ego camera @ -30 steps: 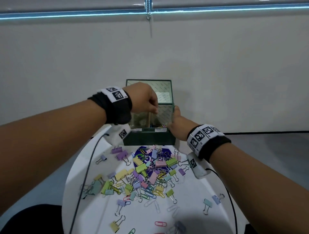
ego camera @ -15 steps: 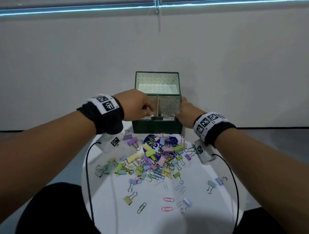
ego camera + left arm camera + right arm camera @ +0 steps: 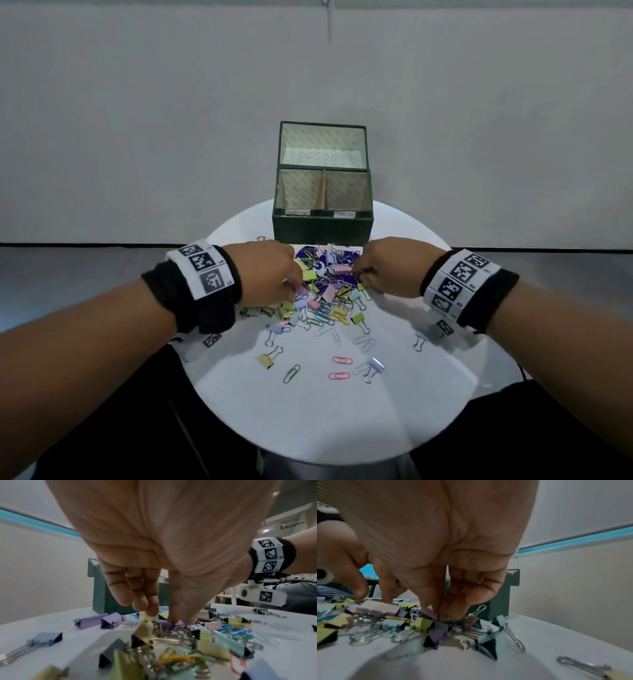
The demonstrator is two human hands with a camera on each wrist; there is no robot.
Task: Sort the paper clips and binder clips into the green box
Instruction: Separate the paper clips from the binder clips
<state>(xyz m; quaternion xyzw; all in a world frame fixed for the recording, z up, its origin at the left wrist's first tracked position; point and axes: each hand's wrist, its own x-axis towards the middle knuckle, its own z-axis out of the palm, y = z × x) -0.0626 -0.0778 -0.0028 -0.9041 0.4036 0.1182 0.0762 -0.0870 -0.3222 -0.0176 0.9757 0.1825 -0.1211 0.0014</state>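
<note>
The green box (image 3: pixel 322 224) stands open at the table's far edge, its lid up and two compartments side by side. In front of it lies a heap of pastel binder clips and paper clips (image 3: pixel 325 294). My left hand (image 3: pixel 270 274) is down on the heap's left side; its thumb and forefinger pinch a small purple binder clip (image 3: pixel 179 623). My right hand (image 3: pixel 383 270) reaches into the right side beside a pink binder clip (image 3: pixel 342 269). Its fingertips (image 3: pixel 447 613) press among the clips with the thumb held apart, and whether they grip anything is hidden.
The round white table (image 3: pixel 308 411) ends close on every side. Loose clips lie nearer to me: a yellow binder clip (image 3: pixel 266 359), a green paper clip (image 3: pixel 292 373), two pink paper clips (image 3: pixel 340 368) and a lilac binder clip (image 3: pixel 375 366). A grey wall rises behind the box.
Both hands have drawn back from the green box and dropped onto the heap of clips. The box's compartments now show fully.
</note>
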